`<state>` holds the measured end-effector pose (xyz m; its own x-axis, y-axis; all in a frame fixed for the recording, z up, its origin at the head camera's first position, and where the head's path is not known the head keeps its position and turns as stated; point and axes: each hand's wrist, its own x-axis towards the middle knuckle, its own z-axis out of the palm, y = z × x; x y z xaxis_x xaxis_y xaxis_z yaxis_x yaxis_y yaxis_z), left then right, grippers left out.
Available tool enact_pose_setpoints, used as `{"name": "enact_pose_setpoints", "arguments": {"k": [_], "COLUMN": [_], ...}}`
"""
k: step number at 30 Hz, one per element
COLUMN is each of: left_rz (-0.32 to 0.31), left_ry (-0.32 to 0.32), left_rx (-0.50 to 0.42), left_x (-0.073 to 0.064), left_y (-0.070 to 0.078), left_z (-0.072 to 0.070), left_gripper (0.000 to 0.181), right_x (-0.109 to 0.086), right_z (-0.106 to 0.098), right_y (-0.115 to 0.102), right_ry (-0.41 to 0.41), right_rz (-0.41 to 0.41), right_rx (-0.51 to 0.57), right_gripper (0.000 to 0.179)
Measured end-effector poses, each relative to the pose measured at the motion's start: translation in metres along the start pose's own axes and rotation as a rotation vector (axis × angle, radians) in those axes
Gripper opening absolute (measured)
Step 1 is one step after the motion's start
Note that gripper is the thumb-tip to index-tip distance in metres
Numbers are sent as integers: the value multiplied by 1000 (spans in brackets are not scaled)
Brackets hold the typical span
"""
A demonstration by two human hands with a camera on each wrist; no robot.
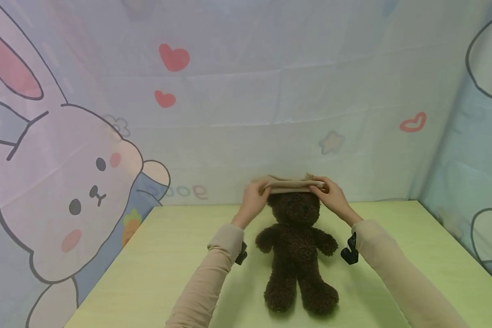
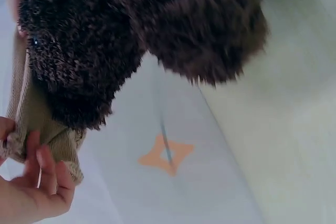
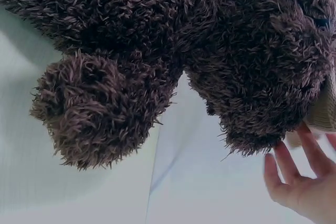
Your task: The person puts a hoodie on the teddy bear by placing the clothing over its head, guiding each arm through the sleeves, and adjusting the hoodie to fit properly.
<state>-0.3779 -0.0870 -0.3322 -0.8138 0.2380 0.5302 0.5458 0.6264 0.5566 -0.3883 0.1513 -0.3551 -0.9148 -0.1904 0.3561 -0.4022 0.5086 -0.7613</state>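
Beige cloth sleeves [image 1: 207,278] flank a shaggy dark-brown plush bear [image 1: 295,246]; at its head, twelve o'clock, left hand [image 1: 254,199] and right hand [image 1: 333,197] pinch tan knitted fabric [image 1: 291,184], likely light and stretchy, best held by opposite edges.

Yellow-green table [image 1: 147,273]; pale backdrop [image 1: 270,100] with rabbit [image 1: 82,173], red hearts [image 1: 174,58]

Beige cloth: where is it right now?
In the head view, the beige cloth is just right of centre, at the top of the brown teddy bear, held between the left hand and right hand.
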Motion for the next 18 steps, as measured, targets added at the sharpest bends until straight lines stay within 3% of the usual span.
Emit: {"name": "enact_pose_setpoints", "arguments": {"k": [2, 5, 8, 12, 15, 18], "left_rz": [8, 72, 192, 316, 345, 315], "left_ry": [-13, -17, -33, -96, -128, -126], "left_rx": [68, 153, 196, 237, 288, 347], "left_x": [0, -1, 0, 0, 0, 1], "left_y": [2, 3, 1, -1, -1, 0], "left_z": [-1, -3, -5, -8, -9, -9], "left_gripper": [21, 23, 25, 33, 38, 33], "right_x": [0, 0, 1, 4, 5, 6], "right_z": [0, -1, -2, -5, -5, -5], "right_y": [1, 0, -3, -6, -9, -10], "right_ry": [79, 176, 233, 230, 190, 171], "right_rz": [-49, -110, -192, -342, -410, -417], "right_rx": [-14, -49, -70, -164, -253, -317], "right_gripper": [42, 30, 21, 7, 17, 23]}}
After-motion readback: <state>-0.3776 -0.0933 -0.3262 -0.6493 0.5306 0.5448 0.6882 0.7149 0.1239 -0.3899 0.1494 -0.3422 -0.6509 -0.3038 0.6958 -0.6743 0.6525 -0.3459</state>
